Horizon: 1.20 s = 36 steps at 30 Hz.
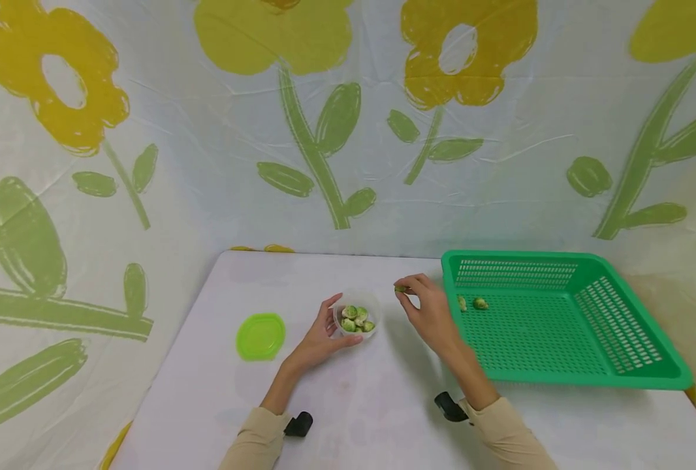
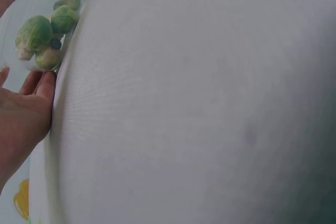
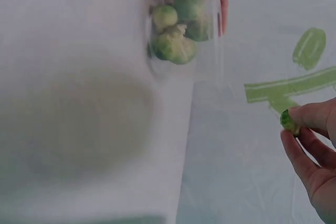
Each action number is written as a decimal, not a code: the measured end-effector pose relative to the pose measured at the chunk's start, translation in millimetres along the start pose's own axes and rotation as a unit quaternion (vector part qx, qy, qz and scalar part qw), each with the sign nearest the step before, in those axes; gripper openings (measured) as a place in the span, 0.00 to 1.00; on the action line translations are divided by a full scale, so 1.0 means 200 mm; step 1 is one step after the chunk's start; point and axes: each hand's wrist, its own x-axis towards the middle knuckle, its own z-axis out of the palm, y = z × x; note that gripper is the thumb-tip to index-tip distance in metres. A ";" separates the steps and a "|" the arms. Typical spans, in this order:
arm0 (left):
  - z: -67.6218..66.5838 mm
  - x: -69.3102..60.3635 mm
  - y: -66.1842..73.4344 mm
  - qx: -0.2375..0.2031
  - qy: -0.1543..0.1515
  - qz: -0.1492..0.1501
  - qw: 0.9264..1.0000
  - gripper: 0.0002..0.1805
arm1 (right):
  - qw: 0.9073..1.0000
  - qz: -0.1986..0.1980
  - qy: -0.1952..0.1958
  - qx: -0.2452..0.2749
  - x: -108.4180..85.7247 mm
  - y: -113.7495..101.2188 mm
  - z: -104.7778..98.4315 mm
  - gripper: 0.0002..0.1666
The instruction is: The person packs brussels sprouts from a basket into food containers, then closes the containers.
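My left hand (image 1: 318,343) curls round the side of a clear plastic tub (image 1: 356,297), which stands on the white table. Several Brussels sprouts (image 1: 356,318) lie inside it; the left wrist view shows these sprouts (image 2: 34,34) through the clear wall. Above the table, between the tub and a green basket (image 1: 524,376), my right hand (image 1: 433,313) pinches a single Brussels sprout (image 3: 289,121) between thumb and fingertips. Two more sprouts (image 1: 480,303) sit in the basket near its left wall.
A bright green lid (image 1: 260,337) lies flat on the table (image 1: 189,391) to the left of the tub. Behind the table hangs a white cloth (image 1: 383,215) printed with yellow flowers. The basket takes up the table's right side.
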 end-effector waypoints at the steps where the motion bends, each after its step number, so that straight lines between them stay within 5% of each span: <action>1: 0.00 0.00 0.00 0.001 0.001 -0.001 1.000 0.57 | 1.000 -0.001 0.001 0.000 0.00 0.00 0.01 0.10; 19: 0.00 0.00 0.01 0.003 -0.005 0.006 1.000 0.57 | 0.998 -0.005 -0.036 0.051 -0.04 -0.01 0.22 0.09; 36: 0.00 0.01 -0.01 -0.001 -0.007 0.010 1.000 0.57 | 0.996 -0.016 -0.088 0.015 -0.08 -0.02 0.30 0.12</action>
